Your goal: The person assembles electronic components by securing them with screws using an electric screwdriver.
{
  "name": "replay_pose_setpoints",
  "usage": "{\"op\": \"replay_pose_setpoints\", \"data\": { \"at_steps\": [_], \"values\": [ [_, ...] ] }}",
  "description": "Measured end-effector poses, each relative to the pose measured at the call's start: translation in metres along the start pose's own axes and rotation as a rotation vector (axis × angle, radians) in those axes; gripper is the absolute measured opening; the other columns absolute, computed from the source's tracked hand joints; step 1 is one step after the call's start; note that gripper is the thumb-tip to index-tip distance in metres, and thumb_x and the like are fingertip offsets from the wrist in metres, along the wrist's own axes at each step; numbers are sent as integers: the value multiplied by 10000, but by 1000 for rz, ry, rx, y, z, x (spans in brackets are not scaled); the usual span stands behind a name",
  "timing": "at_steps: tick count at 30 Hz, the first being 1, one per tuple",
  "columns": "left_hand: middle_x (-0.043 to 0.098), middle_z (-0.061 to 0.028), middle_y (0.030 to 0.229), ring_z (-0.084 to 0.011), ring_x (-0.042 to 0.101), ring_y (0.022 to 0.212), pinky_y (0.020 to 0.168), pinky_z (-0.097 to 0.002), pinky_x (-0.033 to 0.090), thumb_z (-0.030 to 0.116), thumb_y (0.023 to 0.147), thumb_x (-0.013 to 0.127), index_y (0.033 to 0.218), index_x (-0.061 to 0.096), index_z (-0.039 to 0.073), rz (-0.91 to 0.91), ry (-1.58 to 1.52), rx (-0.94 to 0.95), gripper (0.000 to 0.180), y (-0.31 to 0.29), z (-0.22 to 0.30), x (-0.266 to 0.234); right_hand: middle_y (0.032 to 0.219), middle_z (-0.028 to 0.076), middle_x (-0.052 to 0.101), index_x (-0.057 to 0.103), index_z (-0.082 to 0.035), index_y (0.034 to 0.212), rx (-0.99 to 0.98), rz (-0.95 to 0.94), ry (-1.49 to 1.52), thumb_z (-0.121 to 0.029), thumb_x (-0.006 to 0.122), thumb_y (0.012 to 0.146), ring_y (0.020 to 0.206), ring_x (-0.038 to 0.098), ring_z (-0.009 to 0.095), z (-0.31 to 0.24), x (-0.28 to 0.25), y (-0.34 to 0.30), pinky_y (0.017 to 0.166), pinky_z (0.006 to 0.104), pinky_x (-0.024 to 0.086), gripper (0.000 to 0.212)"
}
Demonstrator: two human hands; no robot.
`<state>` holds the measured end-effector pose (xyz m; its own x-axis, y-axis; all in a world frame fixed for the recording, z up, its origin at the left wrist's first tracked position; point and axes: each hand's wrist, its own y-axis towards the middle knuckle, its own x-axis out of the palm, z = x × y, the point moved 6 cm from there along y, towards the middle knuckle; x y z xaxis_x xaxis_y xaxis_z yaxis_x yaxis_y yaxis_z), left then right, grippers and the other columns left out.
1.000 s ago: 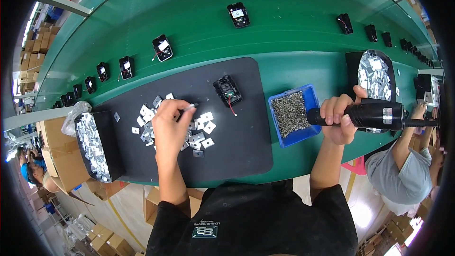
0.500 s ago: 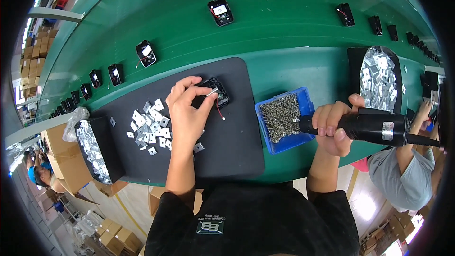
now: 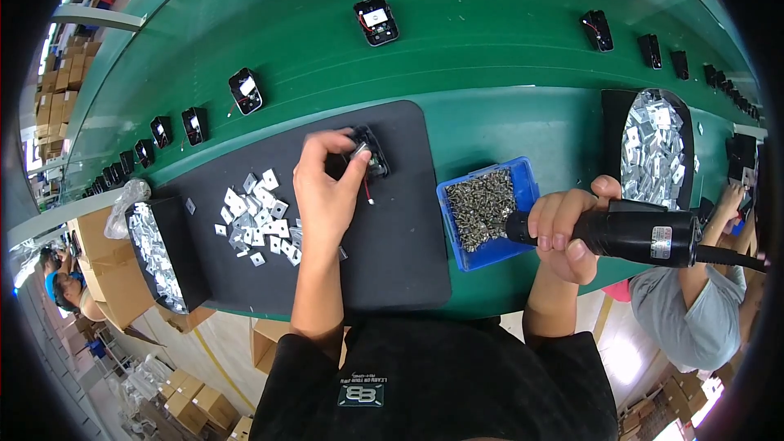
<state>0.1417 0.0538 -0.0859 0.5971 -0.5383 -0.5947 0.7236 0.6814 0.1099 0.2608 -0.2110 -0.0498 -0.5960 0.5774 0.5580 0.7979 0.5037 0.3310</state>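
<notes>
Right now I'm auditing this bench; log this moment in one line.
left hand: pinching metal piece over black housing | right hand: gripping black power tool | metal plates: loose on mat

brown cardboard boxes (image 3: 214,410) stand at lower left, near a yellow line (image 3: 215,366) on the pale floor (image 3: 234,343). a grey-shirted co-worker (image 3: 686,310) is at the far right edge of view
</notes>
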Motion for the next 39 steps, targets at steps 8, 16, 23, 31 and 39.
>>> {"op": "replay_pose_setpoints", "data": {
  "at_steps": [8, 16, 23, 31, 39],
  "values": [
    [634, -72, 901, -194, 565, 829, 760, -319, 474, 56, 723, 794, 968, 648, 22, -347, 51, -111, 287, 26, -1, 5, 682, 29, 534, 358, -51, 1329, 19, 34, 59, -116, 730, 809, 579, 553, 156, 0, 1, 0, 597, 313, 494, 643],
    [622, -103, 975, -218, 575, 876, 826, -332, 474, 37, 743, 720, 1075, 657, 32, -417, 22, -2, 338, 8, 5, 2, 678, 26, 530, 366, -60, 1329, 13, 70, 13, -107, 741, 801, 580, 555, 157, -1, -2, -3, 596, 314, 497, 649],
    [651, -141, 982, -296, 630, 873, 794, -359, 502, -19, 715, 656, 971, 676, 14, -57, 72, 363, 259, -23, 53, -16, 725, 24, 533, 243, -92, 1455, -115, 63, -42, -166, 660, 879, 578, 530, 159, -22, -1, 2, 595, 323, 485, 715],
    [564, -33, 719, -199, 567, 750, 677, -318, 460, 96, 707, 681, 692, 609, 94, -596, 172, 793, 74, -58, 134, 68, 762, 28, 537, 214, -137, 1489, -222, 25, -22, -160, 623, 905, 605, 544, 166, -50, 5, 0, 608, 334, 486, 713],
    [609, -29, 780, -196, 580, 814, 726, -312, 446, 108, 731, 628, 741, 661, 95, -764, 468, 867, 36, -68, 130, 103, 735, 26, 536, 228, -137, 1479, -275, 103, -101, -150, 635, 889, 584, 536, 163, -66, -3, -13, 587, 336, 483, 717]
  ]
}}
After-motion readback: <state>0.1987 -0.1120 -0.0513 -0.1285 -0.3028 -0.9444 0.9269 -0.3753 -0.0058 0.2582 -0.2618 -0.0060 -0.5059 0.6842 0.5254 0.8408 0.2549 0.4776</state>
